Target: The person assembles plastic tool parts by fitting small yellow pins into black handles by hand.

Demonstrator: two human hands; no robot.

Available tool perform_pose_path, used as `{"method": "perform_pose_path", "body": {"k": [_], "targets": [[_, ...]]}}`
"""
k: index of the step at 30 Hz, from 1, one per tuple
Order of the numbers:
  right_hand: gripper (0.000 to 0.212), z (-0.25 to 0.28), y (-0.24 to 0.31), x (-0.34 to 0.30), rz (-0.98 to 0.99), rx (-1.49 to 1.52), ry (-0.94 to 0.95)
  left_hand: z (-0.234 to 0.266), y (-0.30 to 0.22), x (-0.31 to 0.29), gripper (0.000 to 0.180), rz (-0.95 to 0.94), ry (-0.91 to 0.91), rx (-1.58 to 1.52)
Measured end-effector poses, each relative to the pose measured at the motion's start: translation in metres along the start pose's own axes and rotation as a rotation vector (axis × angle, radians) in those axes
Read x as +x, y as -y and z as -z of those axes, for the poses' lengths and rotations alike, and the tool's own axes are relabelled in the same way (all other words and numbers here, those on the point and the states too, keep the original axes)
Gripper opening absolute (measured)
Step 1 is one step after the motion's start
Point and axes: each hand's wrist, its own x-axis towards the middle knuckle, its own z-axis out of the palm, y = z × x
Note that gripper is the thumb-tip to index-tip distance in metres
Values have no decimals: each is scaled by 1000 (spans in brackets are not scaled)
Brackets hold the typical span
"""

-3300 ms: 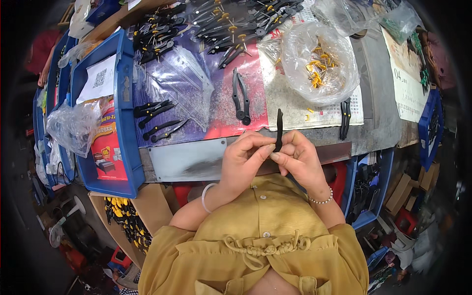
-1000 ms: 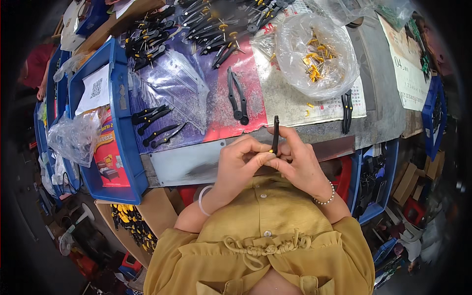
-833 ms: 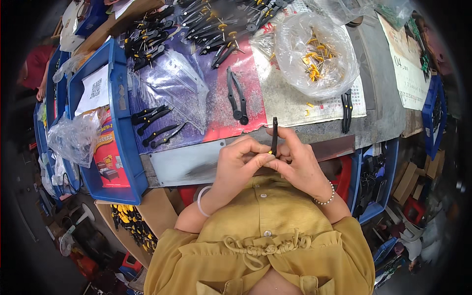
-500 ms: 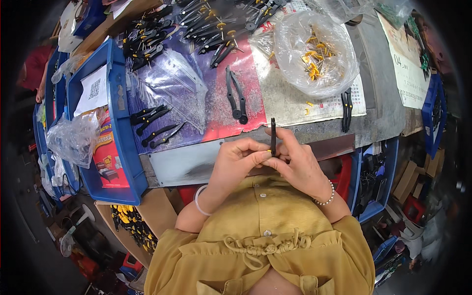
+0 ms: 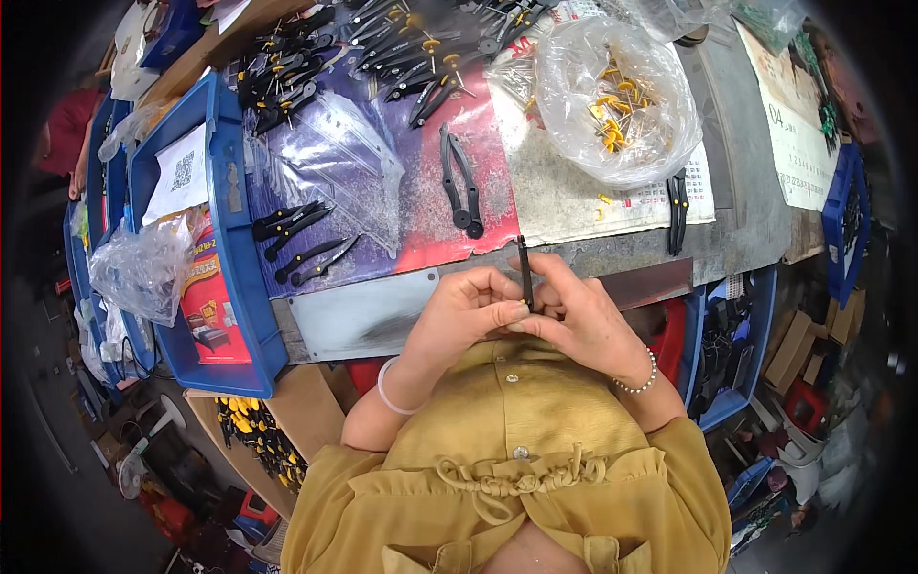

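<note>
My left hand [image 5: 469, 308] and my right hand [image 5: 574, 311] meet close to my chest, just below the workbench's front edge. Between their fingertips stands a slim black tool piece [image 5: 525, 273], upright, its lower end hidden inside the fingers. Both hands pinch it. On the bench just beyond lies a black pair of pliers halves [image 5: 461, 182]. A clear plastic bag [image 5: 617, 96] of small yellow-tipped parts sits further back on the right.
A blue bin [image 5: 229, 220] with papers and a crumpled bag stands at the left. Several black pliers [image 5: 296, 239] lie on a purple sheet, and more fill the back. Another black tool [image 5: 677, 203] lies on a calendar sheet at the right.
The hands have stayed together at the bench edge with the black piece upright; only the fingers shift slightly around it.
</note>
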Motion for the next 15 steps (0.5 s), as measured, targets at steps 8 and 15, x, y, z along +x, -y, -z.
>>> {"method": "perform_pose_path", "body": {"k": [8,15], "targets": [[55,2,2,1,-159,583,187,13,3,3,20,129,237,-269],[50,0,1,2,-173,697,198,6,1,0,36,114,194,-321]]}}
